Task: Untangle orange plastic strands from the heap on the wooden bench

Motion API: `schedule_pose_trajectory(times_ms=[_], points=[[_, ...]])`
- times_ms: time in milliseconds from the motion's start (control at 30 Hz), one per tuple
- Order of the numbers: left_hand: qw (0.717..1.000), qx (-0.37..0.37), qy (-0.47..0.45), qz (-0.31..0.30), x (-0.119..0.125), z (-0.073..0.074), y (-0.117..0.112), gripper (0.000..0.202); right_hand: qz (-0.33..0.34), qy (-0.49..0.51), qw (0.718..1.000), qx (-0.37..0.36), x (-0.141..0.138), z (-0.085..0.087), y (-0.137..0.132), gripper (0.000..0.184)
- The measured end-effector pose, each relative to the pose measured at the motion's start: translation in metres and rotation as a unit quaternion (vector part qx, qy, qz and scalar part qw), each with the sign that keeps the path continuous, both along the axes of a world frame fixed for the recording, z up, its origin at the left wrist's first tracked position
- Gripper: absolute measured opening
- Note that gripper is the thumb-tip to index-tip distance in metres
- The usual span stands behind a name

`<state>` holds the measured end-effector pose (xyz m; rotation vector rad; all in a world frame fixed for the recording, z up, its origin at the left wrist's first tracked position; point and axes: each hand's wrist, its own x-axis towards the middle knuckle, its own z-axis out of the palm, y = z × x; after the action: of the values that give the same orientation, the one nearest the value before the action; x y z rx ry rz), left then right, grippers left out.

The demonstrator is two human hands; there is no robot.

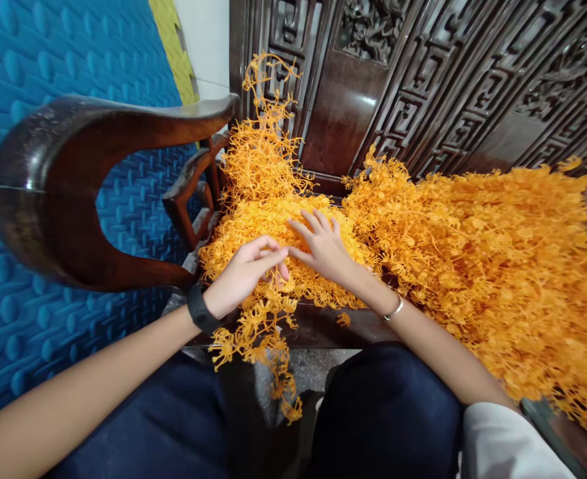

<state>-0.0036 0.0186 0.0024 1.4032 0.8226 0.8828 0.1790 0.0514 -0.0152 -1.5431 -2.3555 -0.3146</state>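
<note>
Curling, the left hand (253, 269) pinches a curly orange strand (260, 320) hanging below its fingers; the right hand (323, 249) fans open, empty, over a tangled orange heap (263, 219).

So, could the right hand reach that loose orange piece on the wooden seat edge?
Probably yes: the right hand looks empty, and nothing covers the loose orange piece on the seat edge.
</note>
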Motion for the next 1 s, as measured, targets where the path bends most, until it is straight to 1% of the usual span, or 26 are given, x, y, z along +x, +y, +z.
schedule_pose_trajectory(times_ms=[67, 200, 300, 400, 600, 700, 833, 1000], points=[[1.000, 0.012, 0.001, -0.026, 0.003, 0.003, -0.003, 0.014, 0.000, -0.005, 1.000, -0.017, -0.001, -0.010, 0.004, 0.059], [0.997, 0.017, 0.008, -0.077, 0.008, 0.007, -0.012, 0.014, -0.010, -0.018, 0.999, -0.046, -0.005, -0.025, 0.014, 0.078], [0.995, -0.002, 0.016, -0.102, 0.010, 0.009, -0.018, 0.014, -0.028, -0.024, 0.997, -0.073, -0.008, -0.031, 0.021, 0.081], [0.993, -0.017, 0.024, -0.116, 0.009, 0.008, -0.019, 0.014, -0.037, -0.006, 0.994, -0.106, -0.008, -0.032, 0.028, 0.082], [0.993, -0.024, 0.027, -0.117, 0.009, 0.006, -0.015, 0.014, -0.043, 0.054, 0.981, -0.182, -0.008, -0.034, 0.044, 0.092], [0.993, -0.027, 0.031, -0.111, 0.010, 0.005, -0.014, 0.014, -0.052, 0.068, 0.977, -0.197, -0.008, -0.037, 0.048, 0.095], [0.994, -0.021, 0.036, -0.100, 0.012, 0.003, -0.013, 0.014, -0.048, 0.059, 0.974, -0.214, -0.008, -0.042, 0.052, 0.097], [0.994, -0.002, 0.036, -0.104, 0.012, 0.002, -0.015, 0.014, -0.051, 0.043, 0.975, -0.214, -0.007, -0.043, 0.052, 0.099]])
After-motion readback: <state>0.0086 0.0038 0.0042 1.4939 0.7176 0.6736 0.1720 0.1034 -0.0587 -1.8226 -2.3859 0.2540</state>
